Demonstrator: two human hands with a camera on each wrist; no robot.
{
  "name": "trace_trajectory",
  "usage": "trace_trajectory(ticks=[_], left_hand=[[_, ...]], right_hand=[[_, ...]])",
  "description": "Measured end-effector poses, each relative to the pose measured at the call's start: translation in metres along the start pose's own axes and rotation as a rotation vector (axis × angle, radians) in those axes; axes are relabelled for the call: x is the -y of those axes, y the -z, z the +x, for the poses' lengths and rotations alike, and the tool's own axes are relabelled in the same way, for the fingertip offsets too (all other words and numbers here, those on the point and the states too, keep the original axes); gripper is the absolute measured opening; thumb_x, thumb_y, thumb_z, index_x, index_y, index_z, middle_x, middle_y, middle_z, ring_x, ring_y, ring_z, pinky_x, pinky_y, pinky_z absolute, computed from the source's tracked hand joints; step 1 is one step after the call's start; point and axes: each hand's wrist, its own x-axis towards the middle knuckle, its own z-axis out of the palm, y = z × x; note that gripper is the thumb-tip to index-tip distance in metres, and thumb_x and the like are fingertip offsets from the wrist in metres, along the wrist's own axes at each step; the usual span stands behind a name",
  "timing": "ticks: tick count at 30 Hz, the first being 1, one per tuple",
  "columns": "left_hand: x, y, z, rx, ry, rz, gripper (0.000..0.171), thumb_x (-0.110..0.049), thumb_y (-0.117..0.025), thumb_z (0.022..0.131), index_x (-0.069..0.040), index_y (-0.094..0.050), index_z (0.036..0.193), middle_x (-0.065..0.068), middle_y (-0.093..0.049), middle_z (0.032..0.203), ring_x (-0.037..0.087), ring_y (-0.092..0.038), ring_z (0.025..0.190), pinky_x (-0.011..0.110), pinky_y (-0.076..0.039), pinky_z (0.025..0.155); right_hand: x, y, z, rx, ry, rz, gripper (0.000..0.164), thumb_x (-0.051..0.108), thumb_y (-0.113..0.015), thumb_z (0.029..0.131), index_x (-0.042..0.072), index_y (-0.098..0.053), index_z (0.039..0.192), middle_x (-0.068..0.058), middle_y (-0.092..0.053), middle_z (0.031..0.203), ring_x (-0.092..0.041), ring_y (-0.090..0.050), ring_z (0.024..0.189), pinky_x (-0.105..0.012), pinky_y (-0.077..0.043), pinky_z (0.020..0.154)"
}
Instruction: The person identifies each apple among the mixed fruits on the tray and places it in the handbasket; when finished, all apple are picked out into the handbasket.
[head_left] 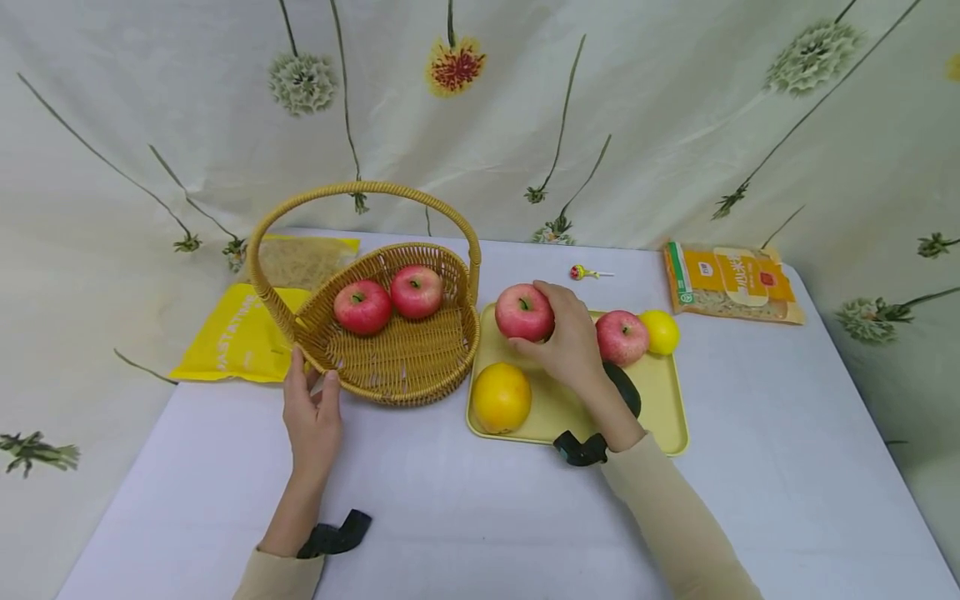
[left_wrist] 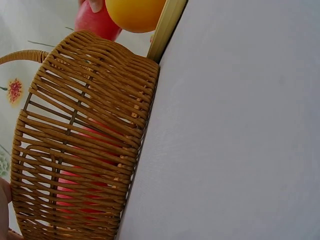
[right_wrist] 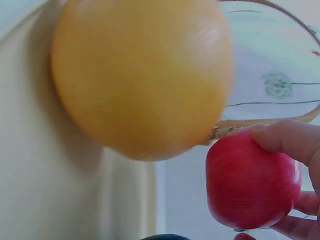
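Observation:
My right hand [head_left: 566, 337] holds a red apple [head_left: 522, 312] over the left part of the yellow tray [head_left: 667, 417], thumb on one side and fingers on the other. The right wrist view shows the same apple [right_wrist: 252, 180] between thumb and fingers. My left hand [head_left: 311, 417] grips the near-left rim of the wicker basket [head_left: 397, 362], close to the foot of its tall handle. Two red apples [head_left: 363, 307] sit inside the basket. An orange [head_left: 502, 397] rests at the tray's front left corner. Another apple [head_left: 622, 337] and a dark green oval item [head_left: 622, 390], partly hidden by my right arm, lie on the tray.
A yellow lemon-like fruit [head_left: 660, 332] lies at the tray's back right. Behind the tray is a lollipop [head_left: 588, 272]. An orange food packet [head_left: 733, 283] lies at the back right, and a yellow pasta bag [head_left: 243, 337] is left of the basket.

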Motion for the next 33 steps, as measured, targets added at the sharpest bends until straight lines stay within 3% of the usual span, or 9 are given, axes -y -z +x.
trace_trajectory(ticks=[9,15,21,29,33], left_hand=[[-0.001,0.0,0.0,0.005,-0.001,0.003,0.064,-0.028,-0.046,0.102,-0.012,-0.017,0.157,0.012,-0.03,0.157,0.034,-0.045,0.135,0.007,-0.034,0.091],[-0.001,-0.001,0.0,0.006,-0.006,-0.007,0.064,-0.027,-0.046,0.102,-0.011,-0.018,0.157,0.013,-0.03,0.157,0.034,-0.045,0.134,0.007,-0.034,0.091],[-0.001,-0.002,0.001,0.012,0.009,-0.003,0.064,-0.029,-0.046,0.102,-0.012,-0.018,0.157,0.012,-0.03,0.157,0.033,-0.045,0.135,0.007,-0.034,0.091],[-0.002,0.0,0.0,0.011,0.008,0.004,0.065,-0.029,-0.046,0.102,-0.013,-0.017,0.158,0.013,-0.031,0.156,0.033,-0.044,0.135,0.011,-0.035,0.093],[-0.002,0.0,-0.001,0.008,0.01,0.012,0.065,-0.029,-0.046,0.102,-0.015,-0.017,0.158,0.012,-0.031,0.156,0.033,-0.045,0.134,0.013,-0.036,0.094]], right_hand=[[0.021,0.022,-0.017,0.018,0.075,0.052,0.08,0.025,-0.087,0.072,0.011,-0.049,0.141,-0.009,-0.052,0.14,-0.025,-0.05,0.125,-0.044,-0.046,0.102],[0.036,0.018,-0.019,0.104,0.11,0.142,0.079,0.024,-0.087,0.072,0.012,-0.049,0.14,-0.005,-0.052,0.138,-0.02,-0.054,0.117,-0.034,-0.056,0.084],[0.055,0.001,-0.015,0.186,0.129,0.169,0.079,0.023,-0.086,0.073,0.013,-0.049,0.141,-0.005,-0.052,0.138,-0.02,-0.054,0.119,-0.032,-0.056,0.083],[0.08,-0.037,-0.001,0.255,0.181,0.123,0.077,0.025,-0.085,0.073,0.012,-0.049,0.14,-0.005,-0.051,0.139,-0.022,-0.05,0.125,-0.043,-0.048,0.099],[0.087,-0.062,0.006,0.286,0.203,0.079,0.077,0.028,-0.085,0.074,0.012,-0.049,0.141,-0.004,-0.05,0.14,-0.019,-0.048,0.128,-0.04,-0.046,0.101]])
